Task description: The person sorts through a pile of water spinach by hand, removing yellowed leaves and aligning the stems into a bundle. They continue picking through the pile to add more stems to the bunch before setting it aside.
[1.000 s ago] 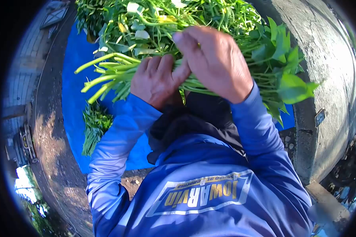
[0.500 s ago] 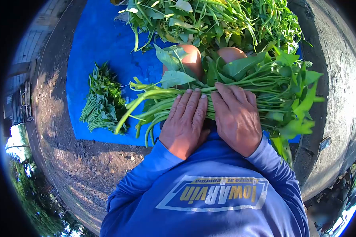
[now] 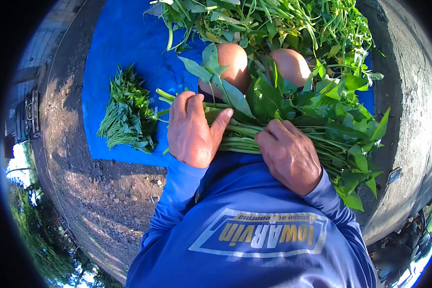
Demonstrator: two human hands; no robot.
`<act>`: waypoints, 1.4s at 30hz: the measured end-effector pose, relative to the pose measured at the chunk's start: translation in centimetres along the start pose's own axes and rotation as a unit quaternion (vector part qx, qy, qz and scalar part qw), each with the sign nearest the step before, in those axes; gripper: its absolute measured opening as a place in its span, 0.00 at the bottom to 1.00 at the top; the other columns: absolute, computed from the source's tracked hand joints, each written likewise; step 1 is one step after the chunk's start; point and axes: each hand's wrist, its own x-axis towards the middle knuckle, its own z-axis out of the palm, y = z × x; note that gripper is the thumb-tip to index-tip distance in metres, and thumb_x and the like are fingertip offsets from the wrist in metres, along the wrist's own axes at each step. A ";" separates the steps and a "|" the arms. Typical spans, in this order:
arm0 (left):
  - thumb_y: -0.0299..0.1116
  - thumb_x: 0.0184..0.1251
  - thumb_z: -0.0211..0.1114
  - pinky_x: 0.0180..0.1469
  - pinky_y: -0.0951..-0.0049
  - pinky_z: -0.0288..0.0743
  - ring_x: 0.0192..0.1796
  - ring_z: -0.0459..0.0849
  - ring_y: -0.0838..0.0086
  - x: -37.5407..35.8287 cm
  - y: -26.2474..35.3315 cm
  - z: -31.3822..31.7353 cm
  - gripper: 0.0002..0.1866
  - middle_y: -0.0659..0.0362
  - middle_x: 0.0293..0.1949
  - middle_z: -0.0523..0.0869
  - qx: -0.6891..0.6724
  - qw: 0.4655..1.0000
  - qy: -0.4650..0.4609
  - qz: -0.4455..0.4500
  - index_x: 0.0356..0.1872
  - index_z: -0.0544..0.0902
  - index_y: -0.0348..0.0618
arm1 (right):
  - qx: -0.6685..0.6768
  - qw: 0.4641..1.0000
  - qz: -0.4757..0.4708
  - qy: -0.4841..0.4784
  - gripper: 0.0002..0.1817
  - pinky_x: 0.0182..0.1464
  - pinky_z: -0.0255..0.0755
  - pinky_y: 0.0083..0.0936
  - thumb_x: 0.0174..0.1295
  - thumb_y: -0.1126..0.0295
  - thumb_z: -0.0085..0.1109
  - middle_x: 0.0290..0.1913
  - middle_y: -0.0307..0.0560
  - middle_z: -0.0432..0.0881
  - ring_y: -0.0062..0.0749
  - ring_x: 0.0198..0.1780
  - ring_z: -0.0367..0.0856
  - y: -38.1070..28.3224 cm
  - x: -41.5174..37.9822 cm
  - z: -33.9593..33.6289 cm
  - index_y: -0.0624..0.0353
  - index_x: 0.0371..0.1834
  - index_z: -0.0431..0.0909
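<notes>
A long bunch of water spinach (image 3: pixel 245 144), with thick pale stems and arrow-shaped leaves, lies crosswise over my lap. Its cut ends point left; the leaves spread out to the right. Around the stem ends, my left hand (image 3: pixel 193 132) is closed, fingers curled over the far side and thumb stretched to the right. My right hand (image 3: pixel 291 156) is closed over the middle of the stems, knuckles up, its fingertips hidden. A few broad leaves (image 3: pixel 233 96) stick up between the hands and my knees.
A blue tarp (image 3: pixel 105 103) covers the ground ahead. On its left lies a smaller bundle of greens (image 3: pixel 129 113). Beyond my knees (image 3: pixel 231 65) is a large heap of loose greens (image 3: pixel 273 21). Stony soil (image 3: pixel 115 192) lies left, a concrete strip (image 3: pixel 413 96) right.
My hands lay flat on the bunch; now both are curled around it. The left has moved left to the stem ends, the right slightly down. The leafy end has shifted.
</notes>
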 end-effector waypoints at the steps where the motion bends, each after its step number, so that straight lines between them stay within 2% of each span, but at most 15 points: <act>1: 0.54 0.64 0.78 0.60 0.52 0.75 0.55 0.83 0.49 -0.1 0.1 0.1 0.31 0.46 0.53 0.83 0.038 0.999 -0.010 0.012 0.51 0.85 0.32 | 0.006 1.000 0.001 -0.004 0.05 0.46 0.79 0.42 0.57 0.75 0.61 0.39 0.52 0.74 0.48 0.43 0.80 0.0 -0.1 0.1 0.61 0.35 0.78; 4: 0.63 0.62 0.75 0.59 0.52 0.72 0.53 0.83 0.53 0.6 1.3 0.3 0.34 0.52 0.48 0.85 0.085 0.991 -0.101 0.000 0.49 0.88 0.36 | 0.016 1.000 0.000 -0.017 0.05 0.46 0.79 0.43 0.57 0.76 0.61 0.40 0.52 0.74 0.48 0.43 0.80 -0.2 0.0 -0.3 0.62 0.36 0.78; 7: 0.65 0.62 0.73 0.59 0.53 0.70 0.52 0.83 0.56 1.2 0.0 1.0 0.33 0.56 0.45 0.86 -0.001 0.992 -0.099 0.073 0.47 0.89 0.41 | 0.023 0.999 -0.003 -0.031 0.05 0.46 0.79 0.43 0.59 0.76 0.61 0.40 0.52 0.75 0.48 0.44 0.80 -0.2 0.1 -0.9 0.62 0.37 0.79; 12: 0.57 0.65 0.75 0.57 0.51 0.73 0.53 0.81 0.49 1.6 -0.2 0.3 0.30 0.51 0.48 0.83 -0.063 0.980 -0.157 0.101 0.59 0.84 0.45 | 0.066 0.998 0.008 -0.020 0.04 0.47 0.78 0.42 0.63 0.73 0.61 0.38 0.49 0.77 0.46 0.45 0.81 -0.4 1.4 -1.3 0.60 0.38 0.80; 15: 0.53 0.66 0.75 0.57 0.50 0.75 0.54 0.81 0.49 2.1 -0.1 0.5 0.30 0.50 0.48 0.83 -0.056 0.978 -0.175 0.102 0.63 0.82 0.48 | 0.000 0.997 -0.078 -0.022 0.11 0.51 0.75 0.40 0.62 0.70 0.67 0.40 0.47 0.81 0.45 0.49 0.82 1.1 3.3 -1.0 0.59 0.46 0.80; 19: 0.50 0.63 0.79 0.59 0.52 0.75 0.54 0.82 0.49 1.8 -0.5 1.3 0.36 0.48 0.51 0.84 -0.082 0.980 -0.167 0.078 0.65 0.77 0.40 | -0.210 0.975 0.051 -0.058 0.10 0.50 0.74 0.41 0.65 0.66 0.65 0.39 0.46 0.82 0.45 0.48 0.82 0.4 2.1 -4.0 0.57 0.45 0.78; 24: 0.43 0.58 0.84 0.58 0.52 0.78 0.55 0.86 0.50 2.3 -0.1 1.2 0.39 0.46 0.55 0.86 -0.171 0.975 -0.142 -0.002 0.65 0.74 0.37 | -0.109 0.981 0.136 -0.088 0.09 0.45 0.80 0.45 0.66 0.67 0.66 0.37 0.52 0.83 0.51 0.42 0.83 1.1 -1.0 -4.0 0.63 0.35 0.83; 27: 0.40 0.62 0.80 0.61 0.52 0.77 0.58 0.85 0.51 3.3 -0.3 0.2 0.33 0.46 0.58 0.86 -0.175 0.954 -0.238 0.045 0.65 0.76 0.40 | -0.087 0.983 0.153 -0.057 0.09 0.45 0.80 0.45 0.66 0.68 0.66 0.37 0.53 0.82 0.51 0.43 0.84 0.6 -1.4 -3.8 0.63 0.35 0.82; 30: 0.33 0.66 0.75 0.65 0.54 0.76 0.61 0.84 0.51 2.6 -0.2 1.4 0.25 0.48 0.59 0.86 -0.151 0.946 -0.218 0.188 0.63 0.79 0.43 | -0.080 0.975 0.183 -0.099 0.11 0.50 0.78 0.49 0.64 0.71 0.66 0.41 0.55 0.84 0.57 0.47 0.84 0.5 -1.2 -4.6 0.62 0.47 0.84; 33: 0.28 0.67 0.70 0.68 0.53 0.75 0.65 0.83 0.51 2.1 0.6 1.6 0.22 0.50 0.59 0.87 -0.119 0.942 -0.200 0.241 0.62 0.80 0.44 | -0.010 0.996 0.015 0.084 0.19 0.54 0.79 0.48 0.60 0.76 0.66 0.49 0.57 0.85 0.58 0.50 0.85 -0.3 1.0 -4.9 0.62 0.56 0.81; 34: 0.30 0.67 0.66 0.68 0.51 0.73 0.69 0.81 0.54 2.1 0.6 1.2 0.25 0.52 0.63 0.86 -0.083 0.932 -0.202 0.289 0.66 0.80 0.49 | 0.056 0.996 -0.032 0.063 0.22 0.55 0.79 0.46 0.59 0.75 0.66 0.51 0.55 0.85 0.56 0.51 0.85 -0.7 1.8 -4.6 0.62 0.59 0.80; 36: 0.29 0.65 0.66 0.70 0.50 0.72 0.70 0.80 0.54 1.4 0.8 2.5 0.26 0.52 0.66 0.84 -0.146 0.927 -0.201 0.282 0.67 0.81 0.49 | 0.142 0.987 -0.069 0.012 0.29 0.60 0.77 0.48 0.61 0.70 0.67 0.55 0.54 0.85 0.53 0.57 0.84 -1.8 3.1 -3.5 0.61 0.67 0.75; 38: 0.26 0.61 0.67 0.72 0.48 0.71 0.71 0.79 0.52 1.4 0.5 2.4 0.30 0.50 0.67 0.81 -0.201 0.912 -0.232 0.273 0.68 0.79 0.48 | 0.054 0.996 -0.070 0.008 0.30 0.63 0.75 0.49 0.64 0.65 0.67 0.58 0.55 0.84 0.52 0.59 0.84 -0.9 3.3 -2.9 0.61 0.70 0.73; 41: 0.23 0.60 0.69 0.70 0.48 0.73 0.68 0.80 0.49 2.3 -0.2 1.7 0.32 0.48 0.64 0.83 -0.224 0.906 -0.194 0.302 0.69 0.77 0.47 | -0.110 0.993 -0.039 -0.015 0.21 0.62 0.71 0.48 0.69 0.55 0.65 0.50 0.51 0.86 0.46 0.55 0.84 0.7 3.0 -2.9 0.58 0.58 0.81; 42: 0.22 0.63 0.68 0.67 0.51 0.76 0.65 0.82 0.46 1.4 -0.2 1.5 0.31 0.45 0.60 0.85 -0.299 0.913 -0.241 0.135 0.70 0.74 0.44 | -0.147 0.987 -0.005 -0.068 0.20 0.60 0.71 0.46 0.70 0.54 0.64 0.47 0.50 0.86 0.45 0.54 0.84 1.1 2.5 -3.5 0.57 0.54 0.82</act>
